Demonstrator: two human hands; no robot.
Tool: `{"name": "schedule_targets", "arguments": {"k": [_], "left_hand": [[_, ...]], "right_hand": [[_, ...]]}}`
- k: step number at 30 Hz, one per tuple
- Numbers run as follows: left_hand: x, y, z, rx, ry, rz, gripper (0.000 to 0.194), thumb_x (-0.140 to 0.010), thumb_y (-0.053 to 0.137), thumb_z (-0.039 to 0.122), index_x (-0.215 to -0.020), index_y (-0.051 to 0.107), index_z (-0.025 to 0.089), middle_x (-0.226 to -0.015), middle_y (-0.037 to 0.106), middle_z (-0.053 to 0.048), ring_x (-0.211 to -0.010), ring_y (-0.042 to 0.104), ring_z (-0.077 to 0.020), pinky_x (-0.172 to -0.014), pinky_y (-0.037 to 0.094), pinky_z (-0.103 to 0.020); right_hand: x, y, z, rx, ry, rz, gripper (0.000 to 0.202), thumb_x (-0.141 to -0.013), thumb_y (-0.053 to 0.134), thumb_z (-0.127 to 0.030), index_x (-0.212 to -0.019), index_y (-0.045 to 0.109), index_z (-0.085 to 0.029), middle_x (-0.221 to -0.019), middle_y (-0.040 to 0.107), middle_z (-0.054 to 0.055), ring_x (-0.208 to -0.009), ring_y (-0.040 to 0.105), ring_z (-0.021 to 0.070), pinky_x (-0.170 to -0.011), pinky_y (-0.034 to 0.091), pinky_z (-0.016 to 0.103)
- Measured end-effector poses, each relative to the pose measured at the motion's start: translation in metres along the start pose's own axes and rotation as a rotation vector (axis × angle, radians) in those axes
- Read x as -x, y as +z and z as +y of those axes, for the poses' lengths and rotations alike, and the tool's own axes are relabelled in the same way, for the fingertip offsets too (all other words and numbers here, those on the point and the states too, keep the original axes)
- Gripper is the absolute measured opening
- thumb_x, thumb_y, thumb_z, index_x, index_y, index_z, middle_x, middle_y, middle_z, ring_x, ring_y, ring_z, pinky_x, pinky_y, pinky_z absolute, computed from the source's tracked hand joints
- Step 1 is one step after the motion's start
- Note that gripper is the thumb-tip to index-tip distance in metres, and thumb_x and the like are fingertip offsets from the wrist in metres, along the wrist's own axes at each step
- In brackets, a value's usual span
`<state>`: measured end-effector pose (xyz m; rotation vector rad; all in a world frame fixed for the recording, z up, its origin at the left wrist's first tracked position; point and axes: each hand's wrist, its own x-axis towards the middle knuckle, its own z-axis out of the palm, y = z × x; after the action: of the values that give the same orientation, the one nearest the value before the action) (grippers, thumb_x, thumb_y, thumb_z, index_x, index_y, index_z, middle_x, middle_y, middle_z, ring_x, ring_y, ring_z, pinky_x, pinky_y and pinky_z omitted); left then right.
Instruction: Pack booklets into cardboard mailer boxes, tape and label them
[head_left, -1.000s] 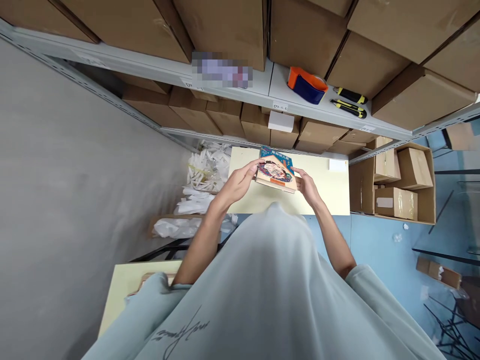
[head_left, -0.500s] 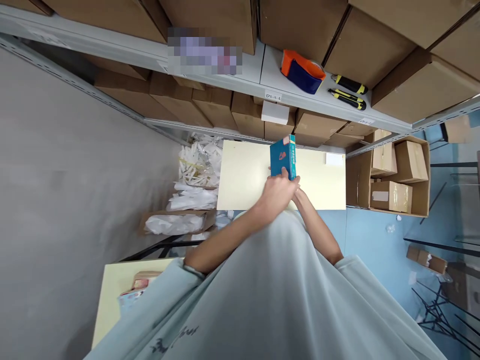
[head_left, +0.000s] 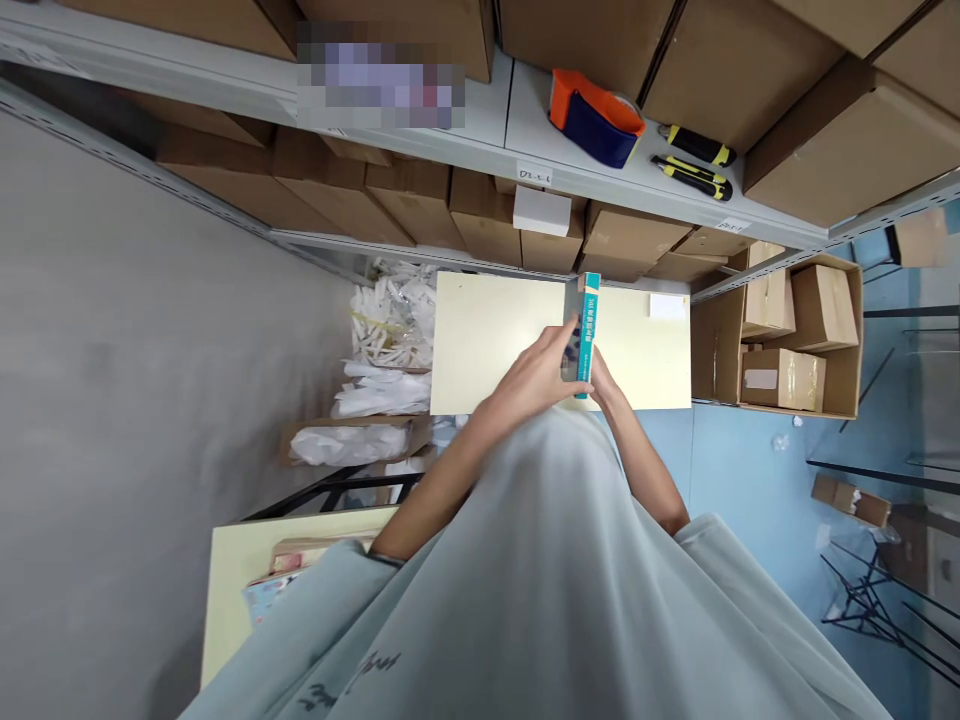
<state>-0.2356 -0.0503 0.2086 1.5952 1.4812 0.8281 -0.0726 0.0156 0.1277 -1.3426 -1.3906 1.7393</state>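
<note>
A thick teal book (head_left: 588, 335) with pale lettering is held upright above the cream table, its narrow spine turned up to me. My left hand (head_left: 541, 372) grips it from the left, thumb at the near end of the spine and fingers along the darker side face. On the opposite side, my right hand (head_left: 602, 376) is closed against the book's near right edge; most of its fingers are hidden behind the book.
Under the book stands the cream table (head_left: 495, 345), with a white paper slip (head_left: 667, 306) at its right. A metal shelf (head_left: 480, 160) with cartons, an orange-and-blue tape dispenser (head_left: 596, 118) and cutters (head_left: 694, 165) hangs ahead. An open carton (head_left: 847, 350) stands right; white scraps (head_left: 390, 320) lie left.
The book has turned so that its spine faces me rather than its blue front cover. My left hand has shifted from over the cover to the book's left side, its fingers more stretched.
</note>
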Motion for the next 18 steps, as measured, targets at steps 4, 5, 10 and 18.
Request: {"name": "schedule_targets", "arguments": {"k": [4,5,10,18], "left_hand": [[0.016,-0.019,-0.022,0.240,-0.054,0.036,0.108,-0.077,0.103,0.040,-0.173,0.053,0.035,-0.146,0.067,-0.009,-0.114,0.079,-0.0267,-0.096,0.070,-0.038],[0.020,-0.023,-0.028,0.307,-0.083,0.046,0.103,-0.079,0.103,0.044,-0.170,0.056,0.032,-0.142,0.069,-0.010,-0.111,0.079,-0.0261,-0.094,0.070,-0.037],[0.018,-0.030,-0.060,0.741,-0.238,0.028,0.085,-0.091,0.081,0.084,-0.145,0.073,0.019,-0.133,0.081,-0.017,-0.116,0.082,-0.0308,-0.101,0.071,-0.043],[-0.009,0.005,-0.106,0.897,-0.339,0.099,0.098,-0.099,0.047,0.099,-0.125,0.082,0.011,-0.123,0.085,-0.027,-0.120,0.083,-0.0385,-0.102,0.070,-0.052]], "right_hand": [[0.000,-0.023,-0.004,0.033,-0.037,0.103,0.078,-0.097,0.063,-0.091,-0.138,0.073,-0.025,-0.129,0.085,0.010,-0.122,0.078,0.0290,-0.110,0.065,0.044],[0.000,-0.028,-0.007,0.069,-0.084,0.123,0.077,-0.096,0.065,-0.089,-0.139,0.073,-0.026,-0.136,0.084,0.010,-0.127,0.077,0.0297,-0.114,0.064,0.044],[0.017,-0.032,-0.034,0.212,-0.247,0.146,0.068,-0.107,0.060,-0.077,-0.151,0.073,-0.027,-0.152,0.078,0.012,-0.137,0.074,0.0333,-0.121,0.061,0.050],[0.057,0.064,-0.044,0.654,-0.379,-0.035,0.080,-0.111,0.057,-0.072,-0.175,0.053,-0.024,-0.180,0.050,0.018,-0.164,0.050,0.0474,-0.134,0.052,0.059]]}}
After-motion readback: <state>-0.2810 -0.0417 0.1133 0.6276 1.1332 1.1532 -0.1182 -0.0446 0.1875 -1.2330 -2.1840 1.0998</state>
